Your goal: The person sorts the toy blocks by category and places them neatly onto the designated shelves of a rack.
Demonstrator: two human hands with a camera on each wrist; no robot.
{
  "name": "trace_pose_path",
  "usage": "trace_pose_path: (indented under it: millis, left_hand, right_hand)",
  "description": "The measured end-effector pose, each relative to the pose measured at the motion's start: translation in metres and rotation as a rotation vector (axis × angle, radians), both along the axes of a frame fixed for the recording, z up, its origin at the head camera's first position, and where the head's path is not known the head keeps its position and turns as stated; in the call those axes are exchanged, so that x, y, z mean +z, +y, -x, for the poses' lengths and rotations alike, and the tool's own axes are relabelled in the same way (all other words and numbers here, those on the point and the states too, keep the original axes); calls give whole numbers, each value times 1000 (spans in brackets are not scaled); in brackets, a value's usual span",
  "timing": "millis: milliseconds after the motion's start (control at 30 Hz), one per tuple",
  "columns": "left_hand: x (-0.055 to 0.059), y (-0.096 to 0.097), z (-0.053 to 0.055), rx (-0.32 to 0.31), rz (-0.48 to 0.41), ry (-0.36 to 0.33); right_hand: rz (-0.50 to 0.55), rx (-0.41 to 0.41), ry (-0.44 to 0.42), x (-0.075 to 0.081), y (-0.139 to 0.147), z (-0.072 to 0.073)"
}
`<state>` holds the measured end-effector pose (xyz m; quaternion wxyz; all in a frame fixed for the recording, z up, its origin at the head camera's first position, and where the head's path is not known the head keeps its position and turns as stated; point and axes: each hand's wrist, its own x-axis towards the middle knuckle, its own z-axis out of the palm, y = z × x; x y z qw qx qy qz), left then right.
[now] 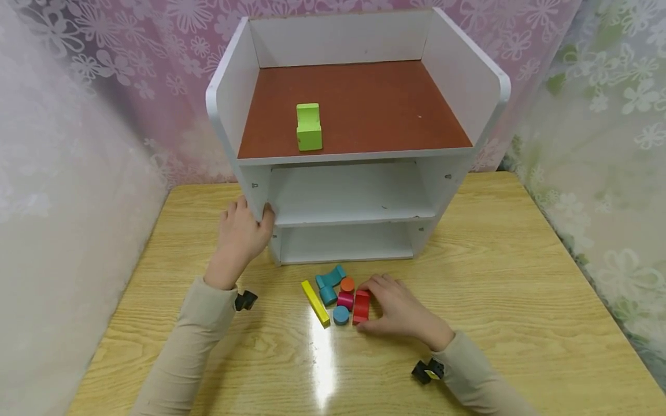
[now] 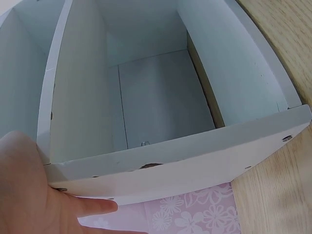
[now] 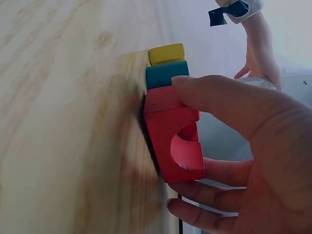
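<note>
My left hand (image 1: 243,230) grips the left side panel of a small white shelf unit (image 1: 340,222), thumb on the front edge and fingers along the outside. In the left wrist view, fingers (image 2: 97,206) lie along the panel's outer face. On the table, my right hand (image 1: 398,306) pinches a red arch block (image 3: 170,141) end to end between thumb and fingers. Beside it are a blue round block (image 1: 340,315), a dark pink block (image 1: 345,300), an orange round block (image 1: 347,285), a teal curved block (image 1: 331,277), a teal cylinder (image 1: 328,295) and a yellow bar (image 1: 315,304).
A lime-green notched block (image 1: 309,130) stands on the shelf unit's brown top (image 1: 374,104), near its front edge. Raised white walls border that top at the sides and back. The wooden table (image 1: 520,289) is surrounded by flowered curtains (image 1: 177,69).
</note>
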<state>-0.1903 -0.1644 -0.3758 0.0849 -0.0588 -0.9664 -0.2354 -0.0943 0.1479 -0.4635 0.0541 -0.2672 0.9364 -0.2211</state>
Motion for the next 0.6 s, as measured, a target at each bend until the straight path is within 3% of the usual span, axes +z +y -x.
trace_pose_path:
  millis: [367, 600]
  left_hand:
    - [-1, 0, 0, 4, 4, 2]
    - [-1, 0, 1, 5, 4, 2]
  right_hand:
    - [-3, 19, 33, 14, 8, 0]
    - [-5, 68, 68, 33, 14, -2]
